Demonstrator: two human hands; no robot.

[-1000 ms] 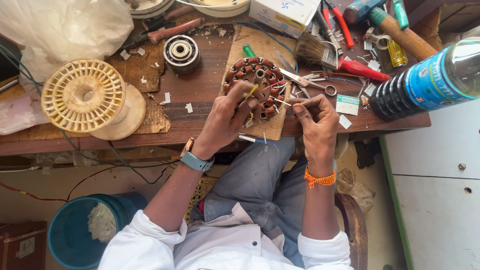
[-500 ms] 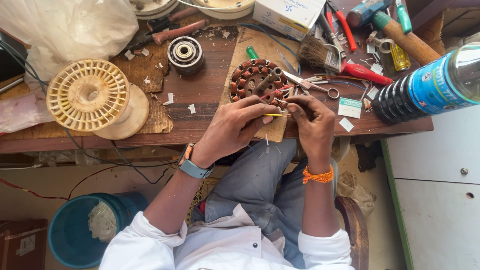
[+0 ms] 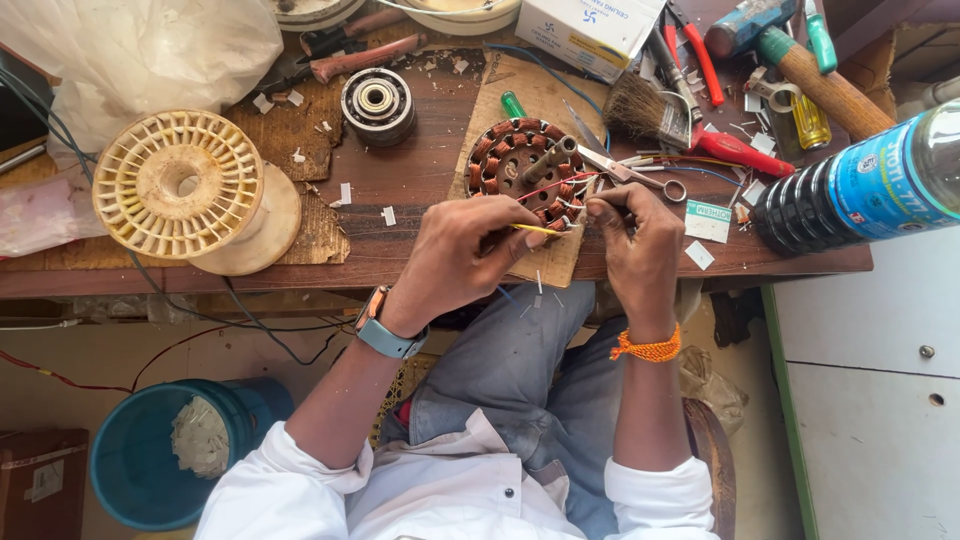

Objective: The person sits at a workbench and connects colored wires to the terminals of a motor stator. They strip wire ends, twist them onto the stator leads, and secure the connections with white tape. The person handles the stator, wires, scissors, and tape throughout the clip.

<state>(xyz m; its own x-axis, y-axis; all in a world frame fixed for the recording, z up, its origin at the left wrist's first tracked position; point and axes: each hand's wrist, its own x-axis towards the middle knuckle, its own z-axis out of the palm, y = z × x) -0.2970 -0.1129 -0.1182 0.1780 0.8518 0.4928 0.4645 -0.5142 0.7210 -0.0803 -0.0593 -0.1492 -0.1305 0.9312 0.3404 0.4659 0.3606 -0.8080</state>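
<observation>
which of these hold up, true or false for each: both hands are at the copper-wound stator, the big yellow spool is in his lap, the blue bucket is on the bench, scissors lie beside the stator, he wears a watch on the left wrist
1. Both hands are at the stator. True: the left hand and right hand meet at its near edge, pinching a thin yellow sleeve.
2. The yellow spool is in his lap. False: it rests on the bench, left of the stator.
3. The blue bucket is on the bench. False: it stands on the floor below.
4. Scissors lie beside the stator. True.
5. A watch is on the left wrist. True.
</observation>
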